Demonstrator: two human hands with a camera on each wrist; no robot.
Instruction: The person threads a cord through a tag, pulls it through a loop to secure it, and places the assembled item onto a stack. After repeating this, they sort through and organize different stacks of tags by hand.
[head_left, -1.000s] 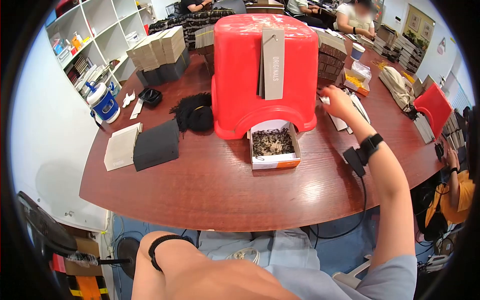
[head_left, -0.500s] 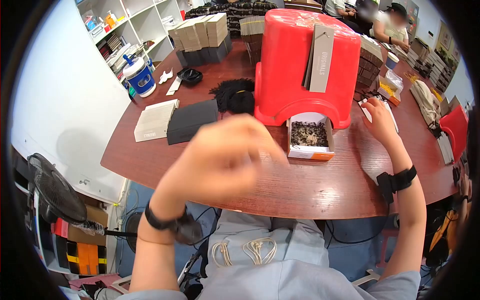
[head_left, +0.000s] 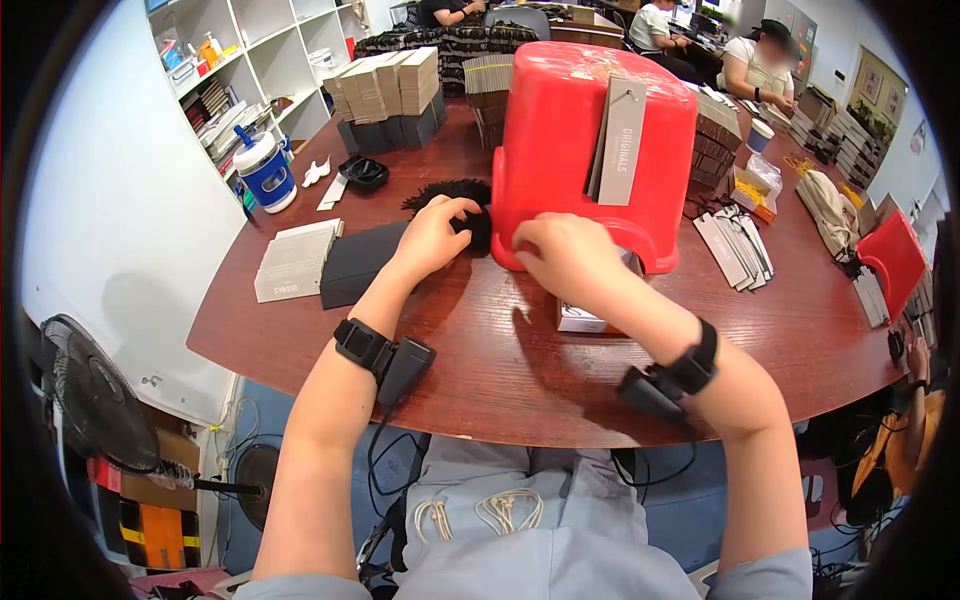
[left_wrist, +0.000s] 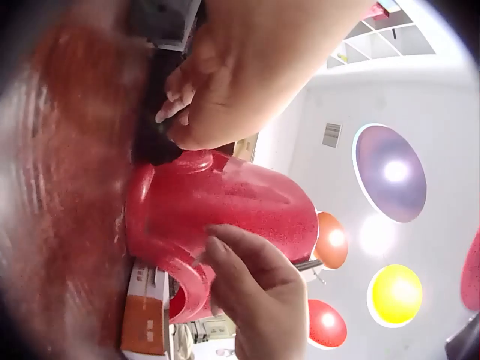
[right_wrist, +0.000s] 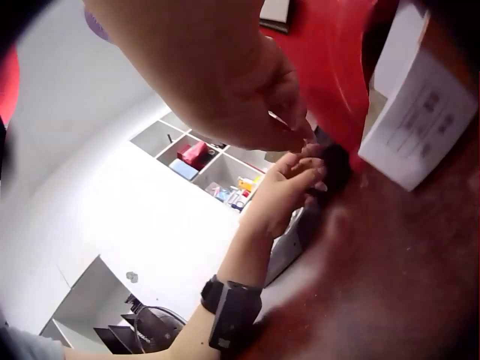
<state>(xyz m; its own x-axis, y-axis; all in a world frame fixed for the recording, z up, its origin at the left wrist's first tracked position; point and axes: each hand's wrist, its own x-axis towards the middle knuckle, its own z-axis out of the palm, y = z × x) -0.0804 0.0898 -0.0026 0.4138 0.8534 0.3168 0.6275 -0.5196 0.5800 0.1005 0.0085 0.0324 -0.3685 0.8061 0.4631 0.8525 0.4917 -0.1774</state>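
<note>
A bundle of black cords lies on the table left of a red plastic stool. My left hand reaches over the bundle, fingers loosely bent and thumb apart; in the left wrist view its fingertips are right at the black cords. In front of the stool hovers my right hand, fingers bent, with nothing visible in them. It partly covers a small box under the stool's arch. Grey hang tags marked "ORIGINALS" hang on the stool's face.
Fanned tags with black cords lie to the right. Light tags and a dark stack lie at left, with a blue-and-white jug behind. Tall tag stacks stand at the back. A yellow-filled box is farther right.
My right hand has left the tags on the right and come across to the stool's front. The left hand has gone from above the near table forward to the black cords.
</note>
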